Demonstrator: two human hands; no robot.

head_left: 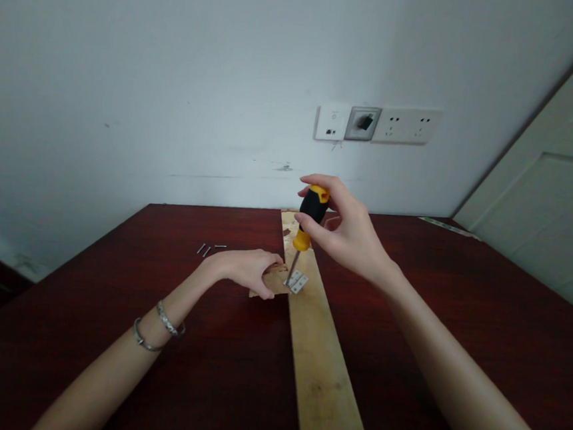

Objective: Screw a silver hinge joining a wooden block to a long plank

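Note:
My right hand (pixel 341 228) is closed around the black and yellow handle of a screwdriver (pixel 313 205), which leans with its tip pointing down. The tip meets the left leaf of a small metal hinge (pixel 298 282); whether a screw sits under it is too small to tell. The hinge lies across a long wooden plank (pixel 325 379) and a short wooden block (pixel 274 282) at the plank's left side. Fingers curled over the block, my left hand (pixel 251 271) grips it against the plank.
Several loose screws (pixel 207 251) lie on the dark red table (pixel 176 379), left of the plank. Behind the table's back edge rises a white wall with a row of sockets (pixel 379 124). A pale door (pixel 560 179) stands at the right, near a thin strip (pixel 448 227) on the table.

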